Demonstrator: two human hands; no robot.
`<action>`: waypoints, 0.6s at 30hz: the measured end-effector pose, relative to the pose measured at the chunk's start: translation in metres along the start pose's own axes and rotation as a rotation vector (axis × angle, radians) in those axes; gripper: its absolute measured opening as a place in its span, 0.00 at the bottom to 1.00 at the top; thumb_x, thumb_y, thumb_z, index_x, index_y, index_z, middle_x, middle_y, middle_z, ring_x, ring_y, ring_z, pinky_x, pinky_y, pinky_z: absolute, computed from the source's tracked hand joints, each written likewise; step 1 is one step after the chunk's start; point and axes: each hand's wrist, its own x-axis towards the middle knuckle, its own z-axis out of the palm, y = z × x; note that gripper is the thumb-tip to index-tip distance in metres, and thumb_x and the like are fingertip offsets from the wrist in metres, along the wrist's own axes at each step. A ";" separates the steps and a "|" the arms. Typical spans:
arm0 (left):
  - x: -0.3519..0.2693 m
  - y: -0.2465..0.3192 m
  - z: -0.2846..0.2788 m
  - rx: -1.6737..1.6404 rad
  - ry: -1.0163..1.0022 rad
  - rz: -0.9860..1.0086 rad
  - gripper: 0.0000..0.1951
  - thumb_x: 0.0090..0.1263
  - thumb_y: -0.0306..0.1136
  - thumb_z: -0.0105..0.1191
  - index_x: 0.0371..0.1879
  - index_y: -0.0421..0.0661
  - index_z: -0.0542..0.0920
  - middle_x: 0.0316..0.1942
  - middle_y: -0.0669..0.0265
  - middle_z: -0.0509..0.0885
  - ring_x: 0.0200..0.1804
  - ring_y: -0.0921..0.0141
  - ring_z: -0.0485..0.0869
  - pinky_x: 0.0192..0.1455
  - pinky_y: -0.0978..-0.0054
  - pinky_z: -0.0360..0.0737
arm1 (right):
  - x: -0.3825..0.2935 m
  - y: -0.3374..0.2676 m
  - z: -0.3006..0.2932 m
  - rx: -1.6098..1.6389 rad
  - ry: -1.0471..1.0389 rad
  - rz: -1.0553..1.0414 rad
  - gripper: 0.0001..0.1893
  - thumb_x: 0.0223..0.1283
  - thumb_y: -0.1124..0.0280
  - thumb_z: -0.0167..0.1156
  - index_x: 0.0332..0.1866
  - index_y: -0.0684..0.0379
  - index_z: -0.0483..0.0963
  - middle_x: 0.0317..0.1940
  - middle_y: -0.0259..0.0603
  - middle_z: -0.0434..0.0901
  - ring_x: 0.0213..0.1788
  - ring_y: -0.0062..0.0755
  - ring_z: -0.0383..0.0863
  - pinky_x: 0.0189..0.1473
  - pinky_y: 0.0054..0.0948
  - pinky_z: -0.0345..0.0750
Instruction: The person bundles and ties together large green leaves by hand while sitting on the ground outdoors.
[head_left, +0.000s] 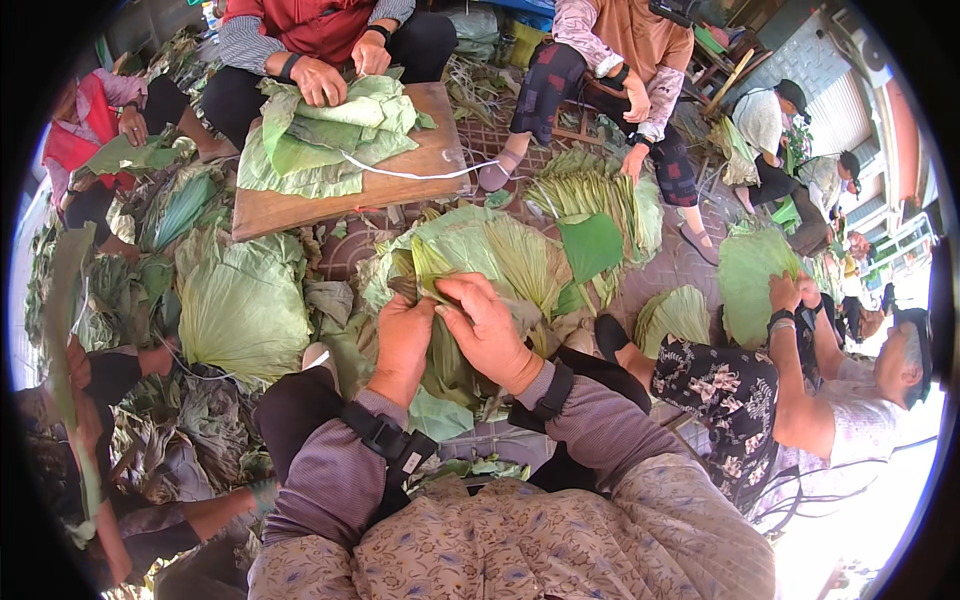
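Observation:
Both my hands meet above my lap, pinching a folded, partly dried lotus leaf (429, 264). My left hand (405, 341) holds its lower left side between thumb and fingers. From the right, my right hand (487, 330) grips the same leaf, its thumb close to my left fingertips. Part of the leaf hangs below the fingers, and the hands hide its middle. Just beyond them a spread pile of pale green lotus leaves (480, 232) lies on the paved ground. A darker green leaf piece (592, 246) rests at the pile's right.
Ahead, a co-worker's hands (319, 81) press leaves on a wooden board (420, 187), crossed by a white strip (420, 177). Another bundle of leaves (600, 195) lies ahead right. A fanned leaf stack (244, 307) sits left. At right, a co-worker holds a broad leaf (754, 277).

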 end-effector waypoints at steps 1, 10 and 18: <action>-0.002 0.003 0.001 -0.011 -0.007 0.023 0.07 0.63 0.24 0.49 0.38 0.39 0.78 0.35 0.70 0.81 0.34 0.80 0.76 0.39 0.83 0.71 | 0.002 0.001 -0.003 -0.121 -0.019 -0.133 0.16 0.49 0.80 0.57 0.46 0.63 0.70 0.40 0.45 0.71 0.39 0.41 0.73 0.41 0.31 0.73; 0.000 0.003 -0.012 -0.100 -0.035 0.024 0.07 0.60 0.22 0.51 0.37 0.39 0.78 0.36 0.68 0.81 0.36 0.78 0.76 0.41 0.81 0.72 | -0.006 -0.004 0.004 -0.290 -0.114 -0.229 0.24 0.47 0.84 0.54 0.55 0.60 0.68 0.49 0.47 0.69 0.50 0.46 0.70 0.53 0.33 0.69; -0.007 0.009 -0.011 -0.047 -0.036 0.044 0.10 0.62 0.27 0.55 0.41 0.41 0.78 0.37 0.70 0.81 0.38 0.78 0.76 0.44 0.81 0.71 | 0.027 0.040 -0.046 0.675 0.581 0.477 0.10 0.63 0.72 0.44 0.45 0.62 0.69 0.31 0.33 0.73 0.32 0.19 0.70 0.36 0.20 0.70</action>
